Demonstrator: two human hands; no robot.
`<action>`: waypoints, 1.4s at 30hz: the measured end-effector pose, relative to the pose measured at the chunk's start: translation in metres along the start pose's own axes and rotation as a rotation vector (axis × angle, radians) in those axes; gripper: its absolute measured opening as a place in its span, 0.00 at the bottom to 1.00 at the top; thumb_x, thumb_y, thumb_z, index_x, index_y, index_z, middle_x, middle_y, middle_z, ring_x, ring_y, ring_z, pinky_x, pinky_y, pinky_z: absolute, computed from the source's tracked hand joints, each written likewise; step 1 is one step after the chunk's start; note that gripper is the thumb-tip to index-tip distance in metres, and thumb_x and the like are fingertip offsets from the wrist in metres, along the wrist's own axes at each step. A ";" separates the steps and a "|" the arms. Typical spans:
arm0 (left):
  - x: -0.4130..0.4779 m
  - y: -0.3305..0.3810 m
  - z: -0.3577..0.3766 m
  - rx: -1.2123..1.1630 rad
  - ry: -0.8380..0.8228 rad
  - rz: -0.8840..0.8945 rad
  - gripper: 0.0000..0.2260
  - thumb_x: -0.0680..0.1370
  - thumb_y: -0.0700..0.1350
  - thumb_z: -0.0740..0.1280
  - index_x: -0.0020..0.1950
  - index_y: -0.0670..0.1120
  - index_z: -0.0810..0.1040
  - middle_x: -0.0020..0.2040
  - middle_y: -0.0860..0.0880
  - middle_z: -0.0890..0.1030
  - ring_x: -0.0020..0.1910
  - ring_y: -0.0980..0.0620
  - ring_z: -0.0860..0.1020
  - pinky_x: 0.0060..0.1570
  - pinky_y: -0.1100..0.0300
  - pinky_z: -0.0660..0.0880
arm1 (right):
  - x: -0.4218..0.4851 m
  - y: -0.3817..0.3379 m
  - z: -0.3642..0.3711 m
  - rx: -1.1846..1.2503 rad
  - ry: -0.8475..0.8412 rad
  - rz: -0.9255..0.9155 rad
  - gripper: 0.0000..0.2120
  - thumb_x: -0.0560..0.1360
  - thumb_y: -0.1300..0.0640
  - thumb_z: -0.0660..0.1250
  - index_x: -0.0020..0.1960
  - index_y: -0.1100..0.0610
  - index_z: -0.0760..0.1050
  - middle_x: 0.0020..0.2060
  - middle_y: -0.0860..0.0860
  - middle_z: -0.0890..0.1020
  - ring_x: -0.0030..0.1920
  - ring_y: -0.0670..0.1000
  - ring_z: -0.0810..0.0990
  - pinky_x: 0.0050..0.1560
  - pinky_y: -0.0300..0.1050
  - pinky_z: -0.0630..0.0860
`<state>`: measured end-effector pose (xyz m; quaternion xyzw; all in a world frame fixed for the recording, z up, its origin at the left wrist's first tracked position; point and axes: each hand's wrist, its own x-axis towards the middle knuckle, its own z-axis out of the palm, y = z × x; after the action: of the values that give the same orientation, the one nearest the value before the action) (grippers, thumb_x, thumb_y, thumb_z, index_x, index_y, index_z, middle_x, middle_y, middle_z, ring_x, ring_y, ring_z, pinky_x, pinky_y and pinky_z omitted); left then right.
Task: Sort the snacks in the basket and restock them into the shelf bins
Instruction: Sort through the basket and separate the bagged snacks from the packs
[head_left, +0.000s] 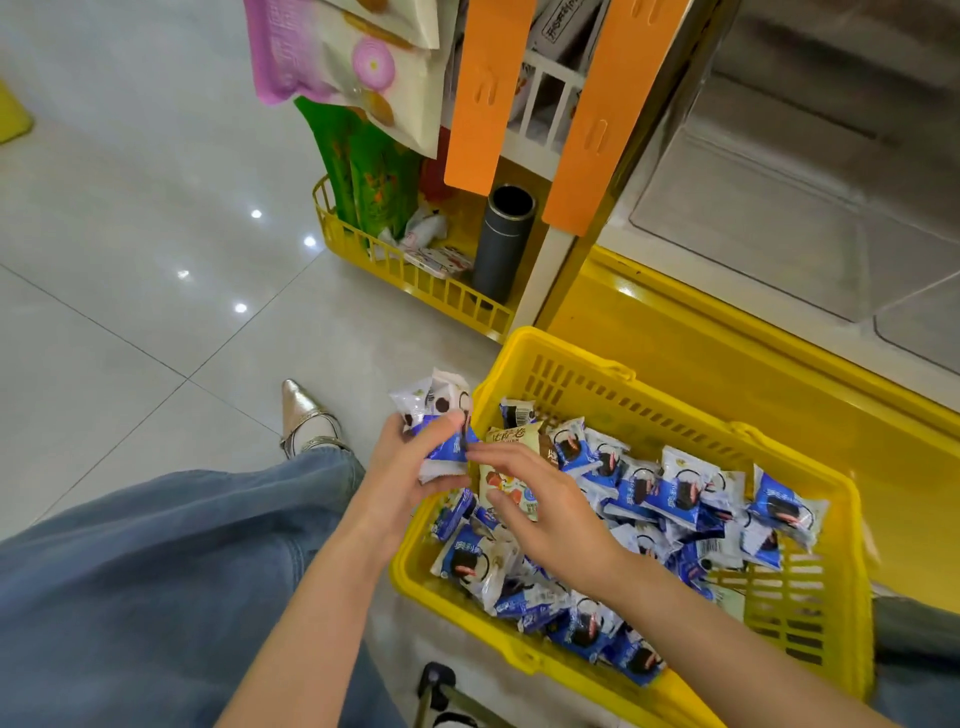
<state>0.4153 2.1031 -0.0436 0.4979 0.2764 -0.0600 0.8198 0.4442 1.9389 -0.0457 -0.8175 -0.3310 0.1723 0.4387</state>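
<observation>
A yellow plastic basket (597, 379) stands on the floor, filled with several blue-and-white snack packets (675, 493). A cream-coloured packet (506, 486) with different print lies among them near the basket's left side. My left hand (410, 467) grips a bunch of blue-and-white packets (441, 415) just left of the basket rim. My right hand (550, 509) hovers over the basket with fingers stretched toward that bunch, its fingertips touching the held packets. Clear shelf bins (779, 197) sit at the upper right.
A low yellow wire rack (415, 280) holds a dark grey flask (501, 244), green bags and small items. Orange strips (488, 93) and hanging snack bags (353, 62) are above it. My jeans leg and a pointed silver shoe (306, 421) are at the left on grey floor tiles.
</observation>
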 end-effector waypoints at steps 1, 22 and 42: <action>-0.001 -0.001 0.002 0.018 -0.016 0.001 0.33 0.60 0.54 0.73 0.59 0.41 0.70 0.53 0.40 0.80 0.45 0.49 0.82 0.39 0.57 0.79 | -0.003 0.001 0.000 0.008 -0.015 -0.001 0.17 0.79 0.59 0.59 0.66 0.45 0.68 0.62 0.33 0.70 0.66 0.35 0.67 0.66 0.30 0.62; 0.013 -0.018 0.002 0.166 0.144 -0.022 0.10 0.74 0.48 0.69 0.52 0.54 0.71 0.54 0.46 0.81 0.51 0.46 0.81 0.53 0.42 0.77 | -0.011 0.061 0.057 -0.263 -0.397 0.733 0.40 0.69 0.39 0.70 0.72 0.59 0.60 0.70 0.56 0.64 0.68 0.56 0.67 0.66 0.49 0.68; 0.023 -0.078 0.104 0.897 -0.240 -0.019 0.21 0.74 0.55 0.67 0.64 0.48 0.68 0.64 0.49 0.75 0.56 0.53 0.75 0.51 0.62 0.69 | -0.081 0.094 -0.132 -0.235 0.184 0.822 0.17 0.74 0.51 0.69 0.60 0.53 0.71 0.41 0.57 0.81 0.29 0.47 0.74 0.25 0.34 0.67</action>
<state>0.4462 1.9801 -0.0804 0.7902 0.1310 -0.2385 0.5492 0.4981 1.7661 -0.0515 -0.9377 0.0451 0.2200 0.2652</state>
